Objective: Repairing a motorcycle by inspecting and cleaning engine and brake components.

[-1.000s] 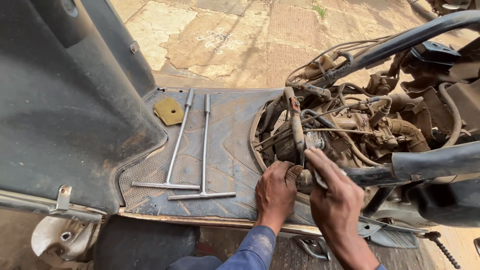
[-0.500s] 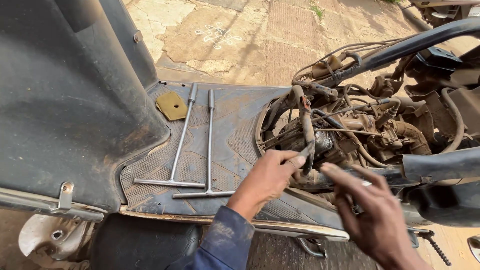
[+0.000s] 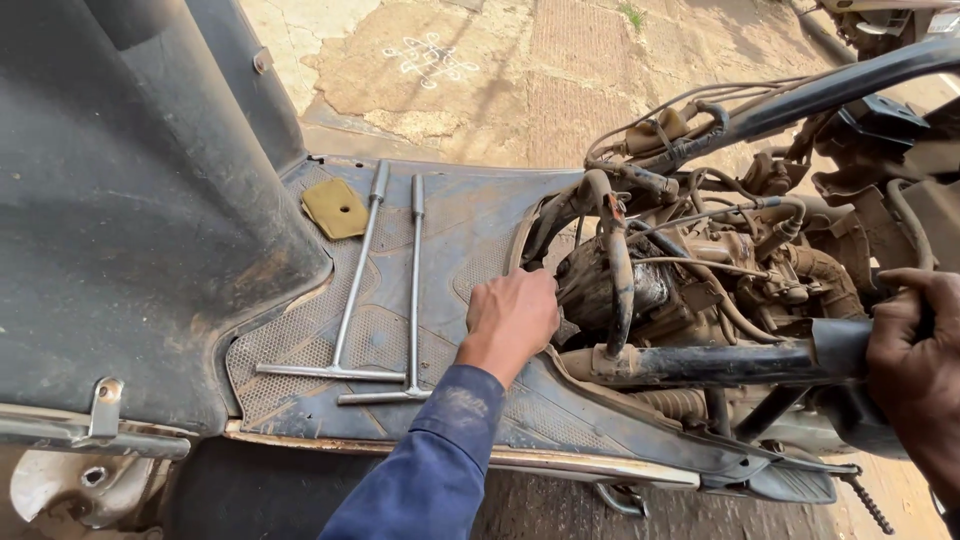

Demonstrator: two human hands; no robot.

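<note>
A: Scooter stripped. Side and seat panels off, engine bare, hoses and cables loose around it.

B: Hands?

A: Left hand at the front edge of the engine bay, fingers curled in against the engine housing beside the black hose. Clenched on something small or just pressing, cannot tell; fingertips hidden. Right hand wrapped firmly round the frame tube at its rear end.

B: Tools?

A: Two T-handle wrenches lying side by side on the floorboard, well apart from both hands. Yellow pad just beside their upper ends.

B: How far along, by your reckoning?

A: Opening-up looks done: covers gone, engine reachable. The work on the engine itself looks mid-way at most. Hoses and wiring hang unfastened, nothing refitted, no panels in sight. Wrenches set down, so I'd judge this a hand-work step at the housing, not a bolt step. Reconnection and all reassembly still left.
</note>
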